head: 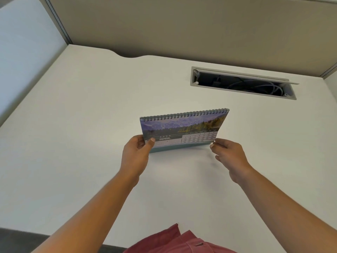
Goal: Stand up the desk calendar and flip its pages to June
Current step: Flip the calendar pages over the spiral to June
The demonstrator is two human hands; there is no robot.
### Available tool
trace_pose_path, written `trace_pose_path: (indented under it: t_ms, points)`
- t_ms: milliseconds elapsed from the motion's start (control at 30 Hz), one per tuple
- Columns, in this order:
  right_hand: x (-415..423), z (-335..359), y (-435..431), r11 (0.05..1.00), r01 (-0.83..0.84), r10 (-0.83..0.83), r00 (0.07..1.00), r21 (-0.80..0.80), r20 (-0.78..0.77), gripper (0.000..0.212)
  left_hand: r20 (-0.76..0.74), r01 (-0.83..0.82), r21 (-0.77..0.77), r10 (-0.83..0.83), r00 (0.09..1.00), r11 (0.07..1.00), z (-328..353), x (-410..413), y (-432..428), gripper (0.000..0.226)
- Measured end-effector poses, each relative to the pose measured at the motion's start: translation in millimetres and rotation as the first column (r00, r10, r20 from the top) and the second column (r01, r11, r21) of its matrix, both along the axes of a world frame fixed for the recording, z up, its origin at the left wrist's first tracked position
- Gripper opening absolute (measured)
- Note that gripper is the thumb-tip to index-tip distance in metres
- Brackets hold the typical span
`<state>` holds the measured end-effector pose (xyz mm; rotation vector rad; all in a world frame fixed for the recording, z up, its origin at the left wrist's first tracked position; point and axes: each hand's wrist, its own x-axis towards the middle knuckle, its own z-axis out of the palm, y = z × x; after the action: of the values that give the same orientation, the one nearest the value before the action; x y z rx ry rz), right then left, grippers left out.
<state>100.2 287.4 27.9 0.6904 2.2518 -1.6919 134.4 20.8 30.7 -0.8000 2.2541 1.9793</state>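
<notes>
The spiral-bound desk calendar [184,127] stands upright on the white desk [91,125], its coil along the top. The facing page shows a mountain and forest photo above the word APRIL and a date grid. My left hand [136,156] grips the lower left corner, thumb pressed on the front page. At the lower right corner, the fingertips of my right hand [228,156] pinch the page edge or touch it; which one is unclear.
An open cable tray [242,84] with grey cables is cut into the desk behind and right of the calendar. Beige partition walls [182,24] close off the back and left. The near desk edge runs just above my red shirt [182,241].
</notes>
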Motion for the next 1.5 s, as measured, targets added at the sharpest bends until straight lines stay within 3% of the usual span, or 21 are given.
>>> trace_pose_path:
  t_ms: [200,367,433,600,733,833,933,1033,1167,1300,1400,1500]
  points:
    - [1.6,-0.3,-0.4,1.000,0.009,-0.008,1.000,0.017,-0.022,0.041,0.014,0.015,-0.057,-0.014,1.000,0.998,-5.4,2.9,-4.0,0.033]
    - [5.3,-1.2,0.8,0.997,0.045,-0.042,0.998,0.067,-0.049,0.013,0.032,0.079,-0.074,-0.077,0.997,0.994,-7.8,4.0,-6.3,0.038]
    - [9.2,-1.2,1.9,0.995,0.056,-0.051,0.997,0.079,-0.062,0.013,0.029,0.071,-0.057,-0.069,0.997,0.996,-7.5,5.8,-6.3,0.037]
    - [17.6,4.0,2.8,0.998,0.036,-0.037,0.999,-0.044,-0.012,0.029,-0.016,0.001,-0.069,-0.002,1.000,0.998,-4.4,12.4,-5.3,0.024]
    - [26.8,20.4,7.1,0.986,0.025,-0.025,1.000,-0.163,0.003,0.014,-0.114,-0.007,-0.205,-0.017,0.993,0.979,-2.7,23.0,-11.5,0.054]
    - [38.3,39.5,10.4,0.959,0.001,-0.005,1.000,-0.282,-0.014,0.012,-0.208,0.058,-0.366,-0.143,0.968,0.929,-5.1,36.8,-26.5,0.083]
    - [49.7,60.9,15.2,0.911,-0.047,0.039,0.999,-0.409,-0.028,0.013,-0.236,0.109,-0.539,-0.274,0.933,0.835,-5.4,45.9,-44.4,0.091]
    - [54.0,80.1,20.4,0.826,-0.111,0.099,0.994,-0.553,-0.052,0.034,-0.255,0.089,-0.722,-0.383,0.888,0.686,2.2,43.6,-54.7,0.096]
    - [51.0,103.0,22.8,0.665,-0.135,0.122,0.990,-0.734,-0.072,0.021,-0.252,0.146,-0.773,-0.509,0.823,0.618,14.8,28.7,-56.7,0.105]
    - [36.1,119.8,17.5,0.581,-0.102,0.097,0.994,-0.808,-0.055,0.015,-0.262,0.237,-0.741,-0.595,0.760,0.629,27.1,13.7,-54.8,0.095]
    - [18.4,131.0,12.0,0.544,-0.128,0.100,0.991,-0.829,-0.088,0.015,-0.332,0.222,-0.717,-0.603,0.725,0.661,30.8,4.6,-51.6,0.074]
    - [1.2,137.1,10.9,0.498,-0.148,0.086,0.989,-0.854,-0.120,0.032,-0.413,0.166,-0.668,-0.546,0.729,0.726,29.3,-8.7,-50.7,0.048]
